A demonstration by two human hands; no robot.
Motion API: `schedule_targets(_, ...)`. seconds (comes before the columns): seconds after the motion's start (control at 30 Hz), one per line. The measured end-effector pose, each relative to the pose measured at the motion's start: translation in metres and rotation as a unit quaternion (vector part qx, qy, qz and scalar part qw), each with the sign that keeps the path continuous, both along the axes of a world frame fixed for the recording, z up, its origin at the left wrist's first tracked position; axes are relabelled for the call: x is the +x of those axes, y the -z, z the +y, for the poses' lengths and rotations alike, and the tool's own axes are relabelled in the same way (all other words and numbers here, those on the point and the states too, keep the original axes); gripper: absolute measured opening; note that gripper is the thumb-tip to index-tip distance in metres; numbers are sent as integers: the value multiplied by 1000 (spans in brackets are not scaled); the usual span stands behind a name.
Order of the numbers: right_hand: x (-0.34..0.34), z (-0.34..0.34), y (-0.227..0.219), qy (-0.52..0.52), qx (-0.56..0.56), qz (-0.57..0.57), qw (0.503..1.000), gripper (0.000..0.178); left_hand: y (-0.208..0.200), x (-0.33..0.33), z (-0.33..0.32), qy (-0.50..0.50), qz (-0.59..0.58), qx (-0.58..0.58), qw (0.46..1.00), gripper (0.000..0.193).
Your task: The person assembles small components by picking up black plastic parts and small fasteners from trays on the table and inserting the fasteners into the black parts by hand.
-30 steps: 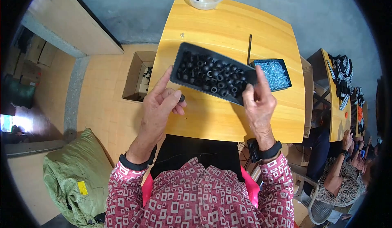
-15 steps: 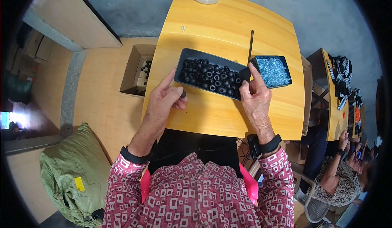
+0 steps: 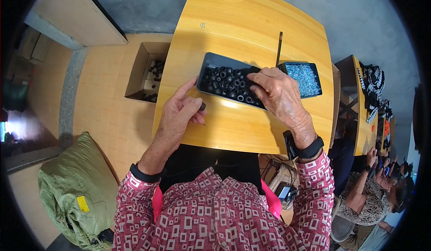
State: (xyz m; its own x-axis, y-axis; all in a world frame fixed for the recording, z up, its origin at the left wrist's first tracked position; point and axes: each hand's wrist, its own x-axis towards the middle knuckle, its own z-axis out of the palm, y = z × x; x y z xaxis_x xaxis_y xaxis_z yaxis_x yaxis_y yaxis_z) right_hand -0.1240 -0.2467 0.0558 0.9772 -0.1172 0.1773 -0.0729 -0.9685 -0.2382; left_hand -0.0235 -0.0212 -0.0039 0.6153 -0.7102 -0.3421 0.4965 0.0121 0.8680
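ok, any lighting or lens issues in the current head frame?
Head view: fisheye bows the edges of the table, corners go black; head view: soft shadow on the table near the left hand; head view: small washed-out bright patch at the far left edge; head view: black beads blend into the dark tray, though some rims and holes show.

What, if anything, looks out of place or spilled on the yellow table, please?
A few tiny pale bits lie loose on the table, beyond the black tray and outside any container, so they look stray; they are too small to identify. I see no obvious damage.
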Motion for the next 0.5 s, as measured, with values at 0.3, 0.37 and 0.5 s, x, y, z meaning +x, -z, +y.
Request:
schedule_targets(0.3,12,-3,13,-10,-23,53,998,17,-4,-1,3,-33,-4,-1,999,48)
schedule_targets(0.37,7,-3,12,58,193,-10,979,13,-6,-4,6,-54,-28,0,998,46)
schedule_targets(0.5,-13,3,6,126,439,-40,889,14,-17,-19,7,-46,-18,-53,997,41)
